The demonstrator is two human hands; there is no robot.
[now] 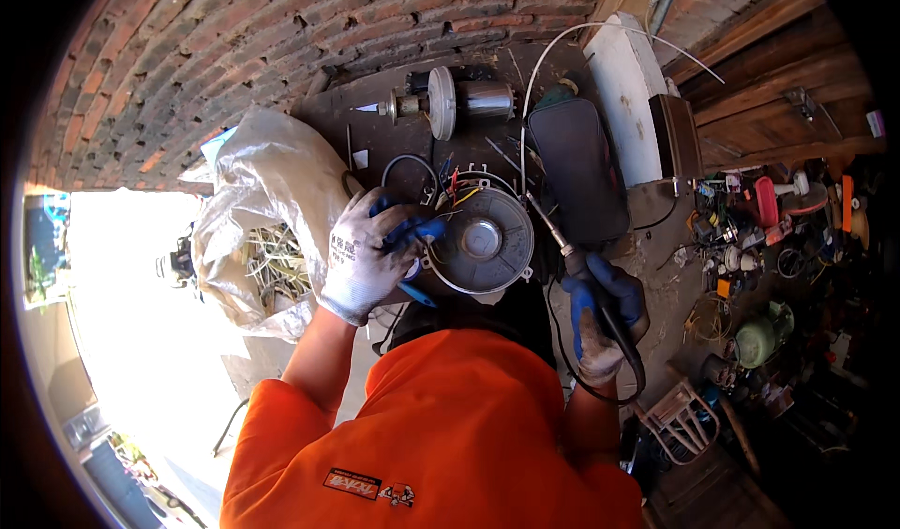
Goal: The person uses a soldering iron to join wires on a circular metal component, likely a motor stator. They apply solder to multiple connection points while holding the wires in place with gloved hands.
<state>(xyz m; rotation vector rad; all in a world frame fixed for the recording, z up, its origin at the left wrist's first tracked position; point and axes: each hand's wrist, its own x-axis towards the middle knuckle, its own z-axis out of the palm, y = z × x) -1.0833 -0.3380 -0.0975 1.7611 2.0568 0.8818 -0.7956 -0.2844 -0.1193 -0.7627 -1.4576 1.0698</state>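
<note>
My left hand, in a white-and-blue glove, is closed at the left rim of a round metal housing; what its curled fingers hold is hidden. Coloured wires stick up at the housing's back, just beyond those fingers. My right hand, also gloved, grips the dark handle of a soldering iron, whose metal shaft points up-left toward the housing's right side, with a black cord looping down from it. A blue-handled tool lies below my left hand.
A rotor lies at the bench's back by a brick wall. A black case, pale block and thin white tube are on the right. A plastic bag of scraps is left. Cluttered parts cover the right floor.
</note>
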